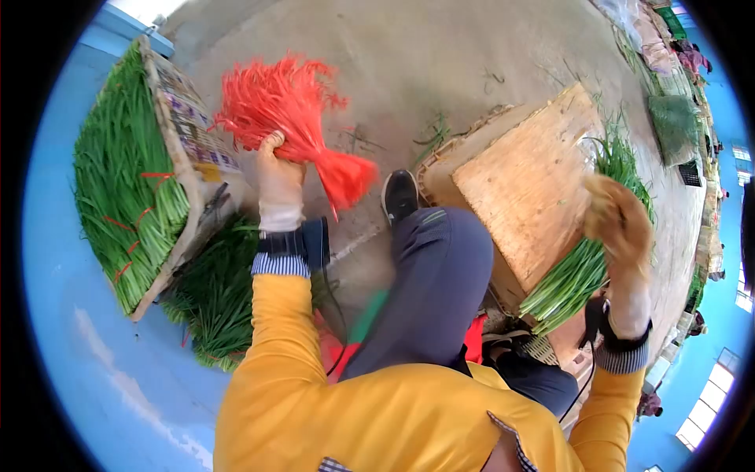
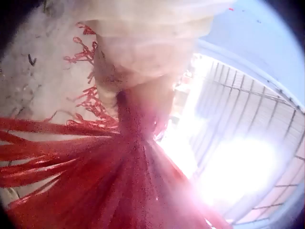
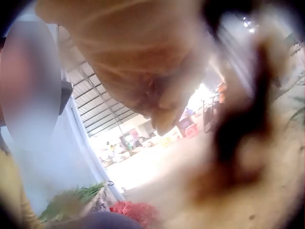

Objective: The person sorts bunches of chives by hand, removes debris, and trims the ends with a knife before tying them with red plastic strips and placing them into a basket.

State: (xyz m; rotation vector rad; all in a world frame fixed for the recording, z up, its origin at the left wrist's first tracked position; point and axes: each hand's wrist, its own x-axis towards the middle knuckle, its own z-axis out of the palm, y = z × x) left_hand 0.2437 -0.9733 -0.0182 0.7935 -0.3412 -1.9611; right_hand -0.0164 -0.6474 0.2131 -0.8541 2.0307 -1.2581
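Observation:
In the head view my gloved left hand [image 1: 281,169] grips a thick bundle of red plastic strips [image 1: 295,110] round its middle. The strips fan out on both sides of the grip. The left wrist view shows the red bundle [image 2: 128,186] gathered tightly below the pale glove [image 2: 143,57]. My gloved right hand [image 1: 621,220], blurred, is raised beside a wooden board [image 1: 527,181] and overlaps a bunch of long green chives [image 1: 570,283] in the head view. Up close in the right wrist view, the right glove [image 3: 143,57] has loosely bent fingers, and nothing shows in them.
To the left stands a crate [image 1: 169,118] piled with chives [image 1: 126,197], some tied with red strips. More chives [image 1: 220,283] lie below it by the blue wall [image 1: 102,370]. A plastic crate [image 1: 452,165] sits under the board. My knee [image 1: 444,244] is between both sides.

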